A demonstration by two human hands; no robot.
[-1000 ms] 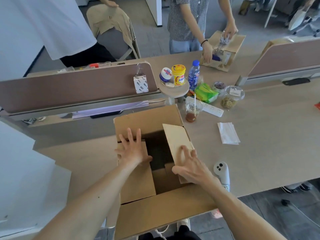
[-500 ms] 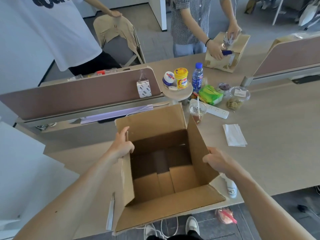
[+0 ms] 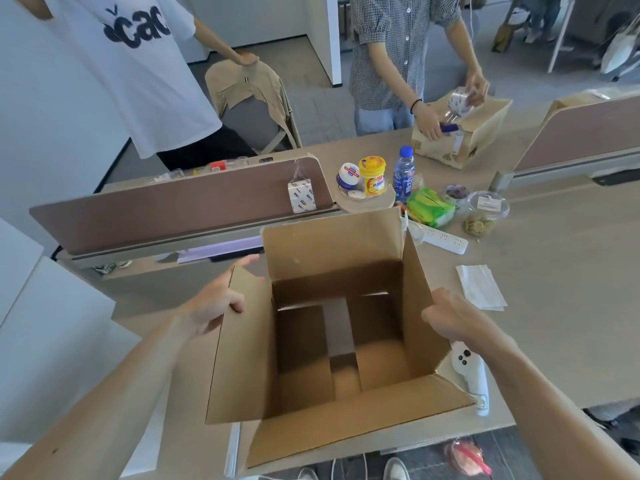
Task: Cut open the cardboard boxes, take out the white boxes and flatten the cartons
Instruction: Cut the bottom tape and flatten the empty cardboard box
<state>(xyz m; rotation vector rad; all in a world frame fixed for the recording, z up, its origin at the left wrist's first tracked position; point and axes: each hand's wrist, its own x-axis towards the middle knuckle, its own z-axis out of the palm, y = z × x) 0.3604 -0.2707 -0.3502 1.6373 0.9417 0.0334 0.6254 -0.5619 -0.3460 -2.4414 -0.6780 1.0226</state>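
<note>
A person's left hand (image 3: pixel 214 303) and right hand (image 3: pixel 450 317) each grip a side flap of the open cardboard box (image 3: pixel 332 244), which stands upright on the tabletop (image 3: pixel 571 323), just beside a white controller (image 3: pixel 471 372).

The carton (image 3: pixel 346 258) is matt brown cardboard with rough-cut edges. The surface (image 3: pixel 554 323) under it looks like pale, smooth, matt wood laminate. Right of the carton lie a soft white paper tissue (image 3: pixel 479 289) and a glossy white plastic controller (image 3: pixel 467 365).
</note>
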